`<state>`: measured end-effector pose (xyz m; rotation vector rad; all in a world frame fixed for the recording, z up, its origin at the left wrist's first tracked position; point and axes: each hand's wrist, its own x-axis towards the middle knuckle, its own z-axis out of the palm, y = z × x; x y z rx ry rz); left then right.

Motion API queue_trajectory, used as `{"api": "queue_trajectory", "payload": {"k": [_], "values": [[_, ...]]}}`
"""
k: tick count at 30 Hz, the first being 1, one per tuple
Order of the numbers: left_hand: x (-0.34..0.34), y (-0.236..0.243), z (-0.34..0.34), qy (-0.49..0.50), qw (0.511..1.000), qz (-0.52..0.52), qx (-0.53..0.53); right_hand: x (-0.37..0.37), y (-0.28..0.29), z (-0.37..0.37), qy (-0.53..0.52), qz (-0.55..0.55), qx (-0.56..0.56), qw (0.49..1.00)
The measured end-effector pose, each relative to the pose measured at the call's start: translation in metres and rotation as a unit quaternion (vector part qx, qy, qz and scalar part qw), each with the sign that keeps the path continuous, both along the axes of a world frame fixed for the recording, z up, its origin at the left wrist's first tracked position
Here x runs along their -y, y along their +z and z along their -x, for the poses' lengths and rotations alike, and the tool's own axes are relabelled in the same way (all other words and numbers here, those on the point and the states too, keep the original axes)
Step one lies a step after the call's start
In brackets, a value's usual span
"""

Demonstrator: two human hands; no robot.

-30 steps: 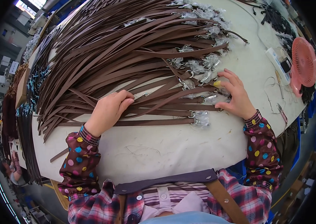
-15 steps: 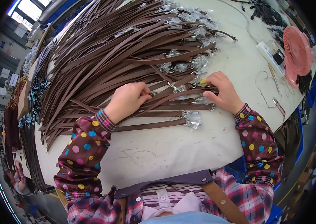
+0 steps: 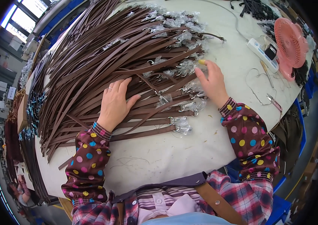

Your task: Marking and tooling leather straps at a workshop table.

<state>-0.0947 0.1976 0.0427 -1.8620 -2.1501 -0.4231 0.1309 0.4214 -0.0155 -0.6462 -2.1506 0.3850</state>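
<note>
A thick spread of long brown straps (image 3: 87, 77) lies across the table, their right ends carrying metal clasps in clear plastic wrap (image 3: 182, 125). On the left part of the spread rests my left hand (image 3: 114, 105), fingers stretched out and thumb apart, holding nothing. My right hand (image 3: 213, 84) hovers by the wrapped strap ends, thumb and forefinger apart, with nothing seen between them. A yellow cover (image 3: 201, 62) sits on one of its fingertips. Just left of that hand, another clump of plastic-wrapped clasps (image 3: 189, 67) lies on the straps.
Right of the straps on the pale table (image 3: 226, 48) are a white power strip (image 3: 262, 55), a pink fan (image 3: 290, 43), snips (image 3: 274, 102) and an awl-like tool (image 3: 267, 74). Black straps (image 3: 258, 9) lie at the far right. At far left, another person (image 3: 23, 193) is visible.
Both hands have let go of the straps and opened. My right hand has moved up and left, my left hand slightly left and down. The view has shifted a little.
</note>
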Motion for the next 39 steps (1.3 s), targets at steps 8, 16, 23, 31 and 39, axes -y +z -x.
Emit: {"api": "queue_trajectory", "payload": {"k": [8,16,23,31,39], "values": [[-0.019,-0.006,0.005,-0.049,0.995,0.065,0.056,0.026,-0.003,0.018,0.073,0.158,-0.017,0.985],[0.020,-0.001,-0.022,-0.137,0.958,0.112,0.224,0.078,0.021,0.001,0.195,0.282,0.048,0.938],[0.024,0.003,-0.013,-0.127,0.960,0.068,0.241,0.039,0.021,0.020,0.204,0.155,-0.007,0.967],[-0.007,-0.004,0.002,0.012,0.825,0.003,0.565,0.069,0.029,0.045,0.309,0.291,0.056,0.904],[-0.027,0.047,-0.005,-0.014,0.606,-0.110,0.788,0.065,0.038,0.043,0.303,-0.103,0.124,0.939]]}}
